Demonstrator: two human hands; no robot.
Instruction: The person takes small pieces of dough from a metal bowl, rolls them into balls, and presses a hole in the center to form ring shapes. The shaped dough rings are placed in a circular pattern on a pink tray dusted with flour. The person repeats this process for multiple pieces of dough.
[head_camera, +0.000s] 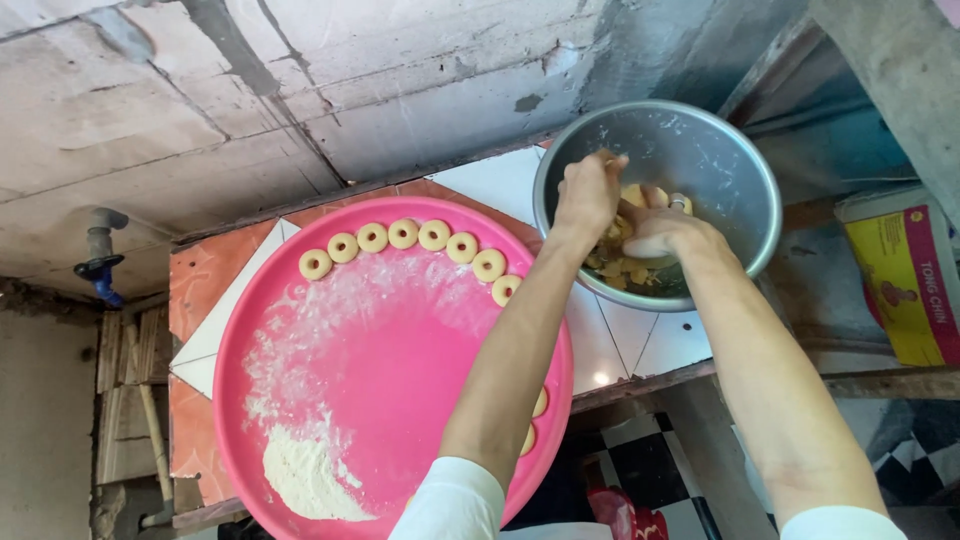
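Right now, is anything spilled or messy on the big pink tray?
Flour is scattered loosely across the pink tray, piled thickest near its front edge. The dough rings sit neatly along the rim. Nothing looks broken.

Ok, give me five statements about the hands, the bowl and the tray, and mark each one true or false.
1. Both hands, the left hand and the right hand, are inside the metal bowl. True.
2. The bowl holds clear water. False: it holds yellowish dough.
3. Ring-shaped dough pieces lie in an arc along the far rim of the pink tray. True.
4. The flour pile sits at the tray's far edge. False: it sits at the near edge, on the left.
5. The tray is square and blue. False: it is round and pink.
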